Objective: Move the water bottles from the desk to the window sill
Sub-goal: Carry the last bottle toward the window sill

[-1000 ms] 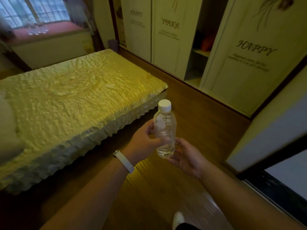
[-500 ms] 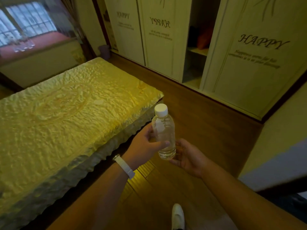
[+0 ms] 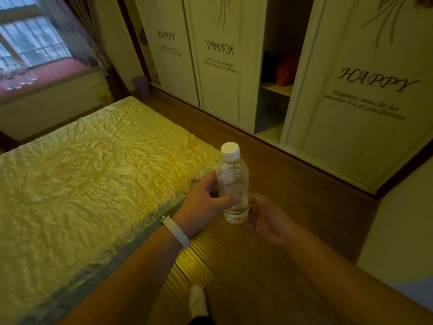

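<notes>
One water bottle (image 3: 233, 184), upright, white cap (image 3: 230, 151) at its 12 o'clock. Our left hand (image 3: 203, 202) grips it from 9 o'clock, thumb across the front of the lower body, fingers curled behind. Our right hand (image 3: 264, 219) sits at 4 o'clock of the base, palm up, fingers relaxed and holding nothing (touching the base or just off it, we cannot tell). White band (image 3: 175, 233) on the left wrist.

Edges: the bed (image 3: 82, 195) border runs just at 9 o'clock of the bottle, its corner at 11 o'clock. The wardrobe (image 3: 351, 113) base line lies at 1 to 3 o'clock. Between them a strip of bare wood floor (image 3: 293, 184) leads toward 12 o'clock. The window sill (image 3: 58, 71) is well apart at 10 o'clock, beyond the bed.

Counts: one bottle held, two hands, three doors marked HAPPY, one open gap between doors, one shoe (image 3: 198, 299) at 6 o'clock, one small bin (image 3: 140, 85) by the far corner. The clear bottles (image 3: 18, 76) on the sill are too blurred to count
</notes>
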The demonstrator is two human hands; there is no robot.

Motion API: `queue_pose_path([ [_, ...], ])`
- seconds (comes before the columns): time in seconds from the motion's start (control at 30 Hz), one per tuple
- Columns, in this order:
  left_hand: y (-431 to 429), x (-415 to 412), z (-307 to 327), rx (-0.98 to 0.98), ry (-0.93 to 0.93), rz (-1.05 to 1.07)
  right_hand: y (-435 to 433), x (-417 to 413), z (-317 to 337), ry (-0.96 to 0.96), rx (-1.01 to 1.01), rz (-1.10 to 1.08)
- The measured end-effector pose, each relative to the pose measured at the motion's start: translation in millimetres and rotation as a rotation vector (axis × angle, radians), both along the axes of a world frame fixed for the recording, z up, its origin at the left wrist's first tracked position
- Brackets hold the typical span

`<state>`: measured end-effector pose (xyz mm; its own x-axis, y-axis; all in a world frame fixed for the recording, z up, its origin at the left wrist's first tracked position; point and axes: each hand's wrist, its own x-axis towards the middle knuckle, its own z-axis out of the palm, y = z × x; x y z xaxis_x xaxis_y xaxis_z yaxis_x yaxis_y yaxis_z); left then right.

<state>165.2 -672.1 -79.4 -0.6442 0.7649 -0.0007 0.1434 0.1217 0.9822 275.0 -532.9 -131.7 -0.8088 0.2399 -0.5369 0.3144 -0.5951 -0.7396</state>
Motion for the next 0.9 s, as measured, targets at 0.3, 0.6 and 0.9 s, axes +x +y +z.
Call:
queue_pose_path([
  [0.3,81,-142,-28,-0.001,-0.074,-0.063,70,-130,-22,-0.077,0.045,-0.116],
  [0.6,173,-291,-10,0.000,-0.039,-0.225,140,-261,0,-0.130,0.026,-0.290],
  [0.9,253,-377,-6,0.002,-0.088,-0.275,215,-340,2,-0.123,0.019,-0.366],
])
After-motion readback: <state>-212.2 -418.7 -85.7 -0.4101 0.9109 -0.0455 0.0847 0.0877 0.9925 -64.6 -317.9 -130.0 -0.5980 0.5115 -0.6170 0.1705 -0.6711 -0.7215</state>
